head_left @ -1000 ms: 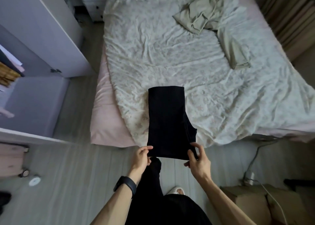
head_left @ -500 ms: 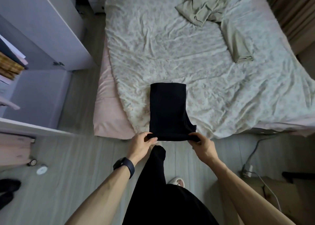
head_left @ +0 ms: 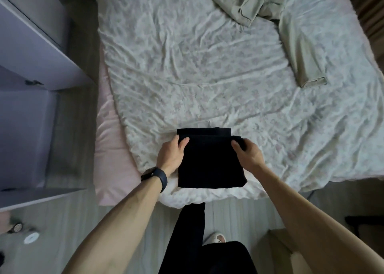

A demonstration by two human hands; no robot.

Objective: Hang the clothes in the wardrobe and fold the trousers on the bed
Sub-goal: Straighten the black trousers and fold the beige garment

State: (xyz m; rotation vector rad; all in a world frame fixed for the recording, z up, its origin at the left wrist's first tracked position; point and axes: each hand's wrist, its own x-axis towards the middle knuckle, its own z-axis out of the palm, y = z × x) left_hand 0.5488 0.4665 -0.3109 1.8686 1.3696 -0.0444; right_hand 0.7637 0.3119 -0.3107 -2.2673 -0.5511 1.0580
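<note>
Two far corners should land square on the layer beneath, then be smoothed flat. The black trousers [head_left: 209,167] lie folded at the near edge of the bed [head_left: 187,66]. Both the left hand [head_left: 171,156] and right hand [head_left: 248,154] curl round a far corner of the top layer, seemingly pinching it, with the fingertips hidden.

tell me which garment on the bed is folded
The black trousers at the near edge, a flat rectangle; the beige garment lies rumpled farther back.

The trousers [head_left: 209,161] are hiding most of the left hand's [head_left: 170,155] fingers; the top edge is cutting off the olive garment [head_left: 245,1].
</note>
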